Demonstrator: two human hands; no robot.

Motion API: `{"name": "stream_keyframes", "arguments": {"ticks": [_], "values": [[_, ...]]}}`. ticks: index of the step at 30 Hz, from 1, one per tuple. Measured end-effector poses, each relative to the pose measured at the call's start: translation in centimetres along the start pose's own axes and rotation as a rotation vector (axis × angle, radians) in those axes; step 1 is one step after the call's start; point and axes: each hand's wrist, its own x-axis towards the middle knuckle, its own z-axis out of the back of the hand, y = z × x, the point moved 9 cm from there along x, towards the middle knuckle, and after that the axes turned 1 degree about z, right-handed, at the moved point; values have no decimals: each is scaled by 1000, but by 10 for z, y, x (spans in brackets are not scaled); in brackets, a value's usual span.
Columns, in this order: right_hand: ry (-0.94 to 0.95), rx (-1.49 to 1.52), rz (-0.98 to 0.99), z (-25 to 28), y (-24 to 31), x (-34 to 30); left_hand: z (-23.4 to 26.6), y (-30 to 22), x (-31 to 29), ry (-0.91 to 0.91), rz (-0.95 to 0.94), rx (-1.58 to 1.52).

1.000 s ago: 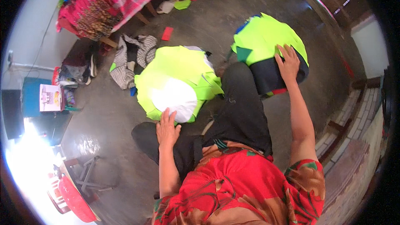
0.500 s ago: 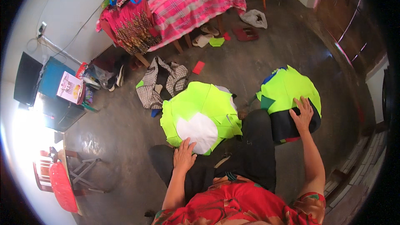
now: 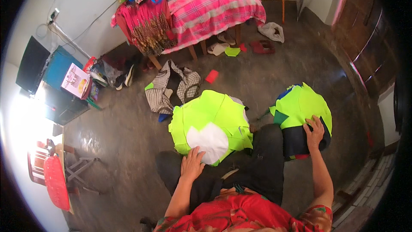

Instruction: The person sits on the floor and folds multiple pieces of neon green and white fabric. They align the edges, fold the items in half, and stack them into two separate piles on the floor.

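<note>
My left hand (image 3: 192, 163), fingers apart, rests at the edge of a white rounded cloth piece (image 3: 208, 144). That piece lies on a wide heap of lime-green cloth pieces (image 3: 209, 111) in front of my legs. To the right is a second lime-green pile (image 3: 305, 105), with a dark green corner (image 3: 280, 117) and a bit of blue poking out. A black cloth piece (image 3: 296, 140) covers its near side. My right hand (image 3: 315, 133) lies where the black and lime cloth meet, its fingers slightly bent and apart; I see nothing held in it.
Beyond the left heap lies a checked cloth bag or garment (image 3: 157, 88), near a red scrap (image 3: 211, 76). A table with a pink plaid cover (image 3: 214, 10) stands at the back, shoes beneath. A red-seated chair (image 3: 56, 182) is at left, a brown door (image 3: 360, 38) at right.
The whole view has shifted, so the room sits slightly lower in the picture. My right hand's fingers are a little more bent and closer together; my left hand stays at the white piece.
</note>
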Motion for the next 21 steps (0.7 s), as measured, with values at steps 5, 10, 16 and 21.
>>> {"name": "stream_keyframes", "arguments": {"ticks": [5,10,16,21], "values": [[-78,0,66,1,-2,2,0,-1,-1,-27,-10,19],[-159,73,132,9,7,3,1,-3,-1,9,25,24],[-164,148,106,10,3,5,0,-3,-2,-13,-19,34],[61,170,-82,-1,-7,18,-9,3,1,27,-2,-15]]}}
